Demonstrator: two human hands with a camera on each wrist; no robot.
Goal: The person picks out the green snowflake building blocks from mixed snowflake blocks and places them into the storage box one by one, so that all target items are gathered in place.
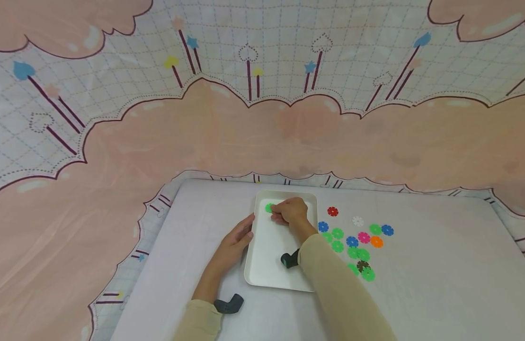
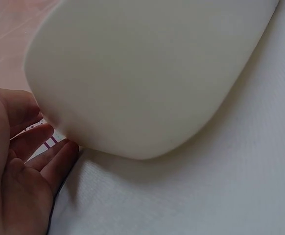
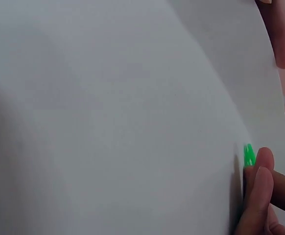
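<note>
A white shallow tray [image 1: 268, 265] lies lengthwise on the table. Over its far end my right hand [image 1: 292, 210] pinches a green notched disc [image 1: 269, 208] between thumb and fingers. The right wrist view shows only a small part of that green disc [image 3: 249, 153], at the fingertips and low over the tray floor; whether it touches the tray I cannot tell. My left hand [image 1: 234, 241] is at the tray's left side, its loosely extended fingers touching the outer rim. In the left wrist view, the left hand's fingertips [image 2: 69, 149] meet the tray's edge [image 2: 142, 152].
Right of the tray, several notched discs lie scattered: a red disc [image 1: 333, 211], a white disc [image 1: 358, 221], an orange disc [image 1: 377, 242], a brown disc [image 1: 362, 266], plus green, blue and pink ones. Some overlap. A patterned cloth [image 1: 253, 137] hangs behind the white table [image 1: 441, 265].
</note>
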